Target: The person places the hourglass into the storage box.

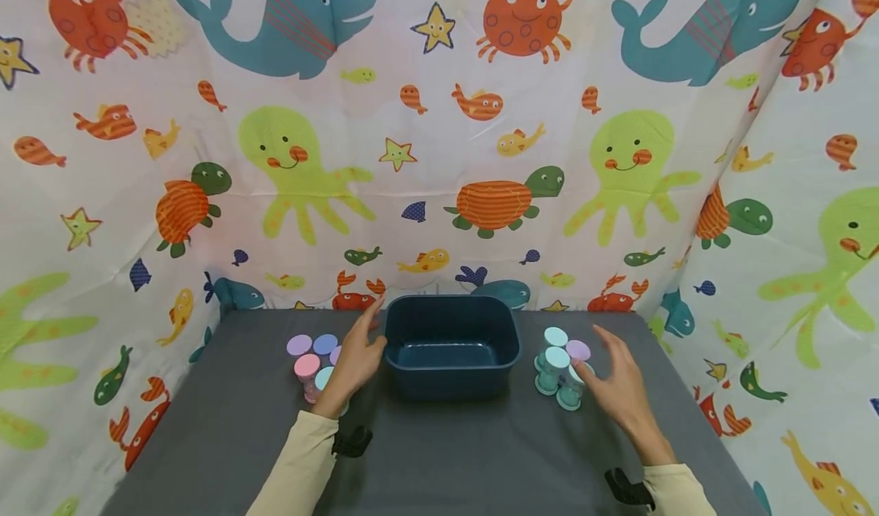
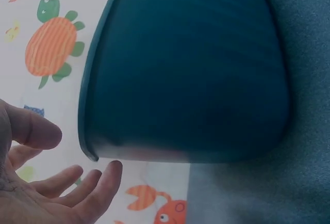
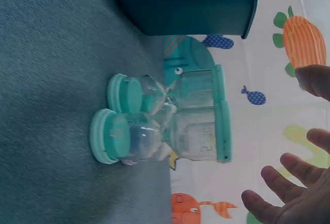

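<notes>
A dark blue plastic bin (image 1: pixel 449 386) stands in the middle of the table. Beside its left rim is my left hand (image 1: pixel 357 359), fingers extended; in the left wrist view the fingertips (image 2: pixel 111 175) come close to the bin's edge, and contact is hard to tell. To the right of the bin stands a cluster of sand timers, mostly teal-capped (image 1: pixel 556 359) plus one with a lilac cap (image 1: pixel 578 350). My right hand (image 1: pixel 621 386) hovers at their right side, thumb and fingers spread, holding nothing. The right wrist view shows clear glass bulbs (image 3: pixel 196 133) with teal sand.
Left of the bin, several more sand timers stand with pink (image 1: pixel 307 365), lilac (image 1: pixel 299 345), blue (image 1: pixel 326 343) and teal caps, partly hidden by the left forearm. A grey cloth covers the table (image 1: pixel 453 455). A sea-animal printed curtain (image 1: pixel 439 256) rises behind and at the sides.
</notes>
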`<state>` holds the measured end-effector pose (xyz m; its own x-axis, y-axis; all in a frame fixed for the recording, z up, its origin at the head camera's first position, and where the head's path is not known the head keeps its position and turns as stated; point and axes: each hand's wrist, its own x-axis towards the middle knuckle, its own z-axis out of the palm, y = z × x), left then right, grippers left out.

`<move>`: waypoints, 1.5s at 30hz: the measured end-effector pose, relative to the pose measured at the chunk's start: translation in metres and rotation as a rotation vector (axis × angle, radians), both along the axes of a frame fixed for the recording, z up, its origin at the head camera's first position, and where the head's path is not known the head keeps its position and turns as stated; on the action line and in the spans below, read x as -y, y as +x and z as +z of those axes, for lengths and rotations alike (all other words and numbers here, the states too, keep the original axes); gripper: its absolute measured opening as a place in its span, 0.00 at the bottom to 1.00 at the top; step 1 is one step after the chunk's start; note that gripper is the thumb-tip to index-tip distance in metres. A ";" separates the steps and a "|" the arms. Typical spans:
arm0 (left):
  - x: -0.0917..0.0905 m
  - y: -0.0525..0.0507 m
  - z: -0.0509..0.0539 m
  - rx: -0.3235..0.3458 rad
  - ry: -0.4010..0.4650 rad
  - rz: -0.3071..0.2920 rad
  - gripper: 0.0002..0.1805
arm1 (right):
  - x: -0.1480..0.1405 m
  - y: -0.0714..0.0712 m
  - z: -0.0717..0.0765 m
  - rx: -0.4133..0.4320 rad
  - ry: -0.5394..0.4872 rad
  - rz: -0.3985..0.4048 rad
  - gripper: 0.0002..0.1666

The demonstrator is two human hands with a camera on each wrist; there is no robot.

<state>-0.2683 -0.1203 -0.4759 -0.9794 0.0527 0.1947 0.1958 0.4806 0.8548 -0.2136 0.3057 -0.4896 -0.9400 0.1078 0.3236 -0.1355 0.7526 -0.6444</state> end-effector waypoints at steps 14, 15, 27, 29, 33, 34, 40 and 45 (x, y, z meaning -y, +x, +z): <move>0.002 -0.004 -0.005 0.070 0.065 0.057 0.36 | 0.001 0.005 -0.019 0.148 -0.254 -0.088 0.48; 0.002 -0.005 -0.005 0.075 0.069 0.064 0.36 | 0.001 0.005 -0.021 0.168 -0.264 -0.090 0.49; 0.005 -0.011 -0.009 0.246 0.300 0.045 0.33 | -0.004 0.010 -0.037 0.260 -0.344 -0.089 0.46; 0.005 -0.011 -0.009 0.268 0.326 0.051 0.31 | -0.004 0.009 -0.038 0.272 -0.344 -0.095 0.45; 0.004 -0.012 -0.008 0.300 0.362 0.059 0.30 | -0.005 0.008 -0.041 0.274 -0.356 -0.110 0.43; 0.004 -0.012 -0.008 0.306 0.369 0.061 0.29 | -0.005 0.007 -0.041 0.271 -0.357 -0.113 0.42; 0.004 -0.014 -0.006 0.329 0.383 0.050 0.29 | -0.006 0.004 -0.046 0.260 -0.351 -0.139 0.38; 0.005 -0.014 -0.007 0.349 0.390 0.051 0.29 | -0.006 0.004 -0.051 0.240 -0.322 -0.143 0.37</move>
